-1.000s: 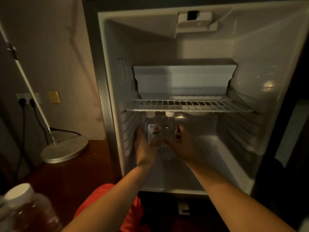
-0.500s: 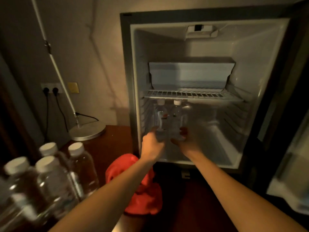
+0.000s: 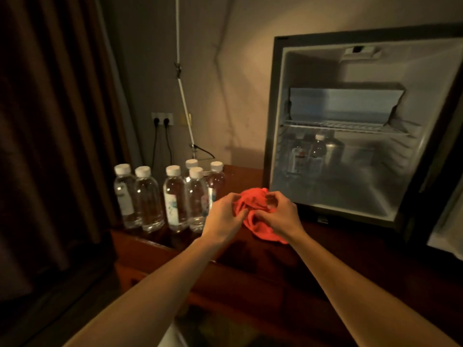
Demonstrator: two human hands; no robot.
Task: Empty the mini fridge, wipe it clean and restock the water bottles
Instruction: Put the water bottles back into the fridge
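Head view: a red cloth (image 3: 253, 216) is bunched on the dark wooden desk (image 3: 350, 246) just in front of the open mini fridge (image 3: 278, 116), and it is gripped from both sides, the left hand (image 3: 223, 216) curled into its left edge and the right hand (image 3: 280, 214) pinching its right folds. 6 water bottles (image 3: 175, 196) with white caps are stood in a cluster on the desk to the left of the cloth, near the wall sockets (image 3: 162, 119). Inside the fridge, under the wire shelf (image 3: 345, 126), 2 bottles (image 3: 308, 154) are seen upright at the back left; a further shape beside them is too blurred to be told. The wiping step is judged to be at hand, with the cloth being gathered for it, yet emptying does not look finished. For the next move, the cloth would need to be lifted as 1 wad and carried into the cavity, or set aside so the remaining bottles can be taken out first.
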